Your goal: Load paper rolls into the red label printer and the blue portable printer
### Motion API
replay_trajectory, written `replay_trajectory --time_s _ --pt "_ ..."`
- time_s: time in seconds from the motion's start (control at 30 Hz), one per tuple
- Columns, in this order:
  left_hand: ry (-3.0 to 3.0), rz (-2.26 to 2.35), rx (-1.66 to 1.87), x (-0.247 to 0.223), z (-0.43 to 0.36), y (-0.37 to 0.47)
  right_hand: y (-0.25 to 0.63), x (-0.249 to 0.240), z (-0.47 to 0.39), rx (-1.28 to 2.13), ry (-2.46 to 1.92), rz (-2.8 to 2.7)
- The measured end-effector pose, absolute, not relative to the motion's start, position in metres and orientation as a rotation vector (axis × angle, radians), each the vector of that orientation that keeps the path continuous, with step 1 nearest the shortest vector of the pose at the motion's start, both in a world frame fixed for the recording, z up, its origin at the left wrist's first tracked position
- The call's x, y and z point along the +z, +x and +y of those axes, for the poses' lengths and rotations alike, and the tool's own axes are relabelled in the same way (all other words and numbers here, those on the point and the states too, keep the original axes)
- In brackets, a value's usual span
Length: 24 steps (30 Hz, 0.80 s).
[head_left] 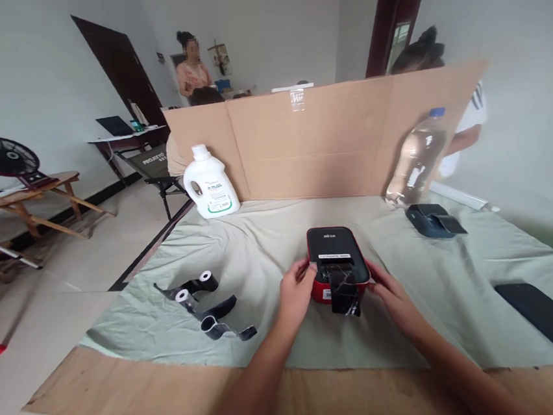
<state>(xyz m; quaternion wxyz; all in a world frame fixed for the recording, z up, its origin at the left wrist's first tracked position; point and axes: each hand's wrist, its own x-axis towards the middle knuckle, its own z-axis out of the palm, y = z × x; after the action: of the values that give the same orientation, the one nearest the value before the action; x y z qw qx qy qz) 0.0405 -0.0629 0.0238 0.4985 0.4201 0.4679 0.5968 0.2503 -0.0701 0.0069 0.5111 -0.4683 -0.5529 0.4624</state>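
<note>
A red and black box-shaped device (335,246) rests on the pale green cloth, with a strip of dark film (344,289) hanging from its front. My left hand (297,291) grips the device's left side, its thumb near the front edge. On the right side, my right hand (393,294) holds the device with its fingers against the casing. Several rolls and curled strips of black film (208,280) lie on the cloth to the left.
A white jug (212,184) and a clear bottle with a blue cap (416,161) stand before a cardboard panel (309,139). A dark object (434,220) and a black slab (551,318) lie right. People are behind the panel.
</note>
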Motion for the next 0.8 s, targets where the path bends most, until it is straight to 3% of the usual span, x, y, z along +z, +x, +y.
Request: replay_trajectory --time_s 0.2,0.6,0.8 --pt "1.046 1.131 1.458 0.021 -0.069 0.040 0.243 -0.015 -0.079 0.813 -1.167 -1.601" --pt "0.916 1.176 1.476 0.028 -0.076 0.049 0.229 -0.003 -0.083 0.683 -1.279 -1.647" --pt "1.125 1.267 1.468 0.083 -0.062 -0.025 0.168 0.047 -0.057 0.554 -1.229 -1.808"
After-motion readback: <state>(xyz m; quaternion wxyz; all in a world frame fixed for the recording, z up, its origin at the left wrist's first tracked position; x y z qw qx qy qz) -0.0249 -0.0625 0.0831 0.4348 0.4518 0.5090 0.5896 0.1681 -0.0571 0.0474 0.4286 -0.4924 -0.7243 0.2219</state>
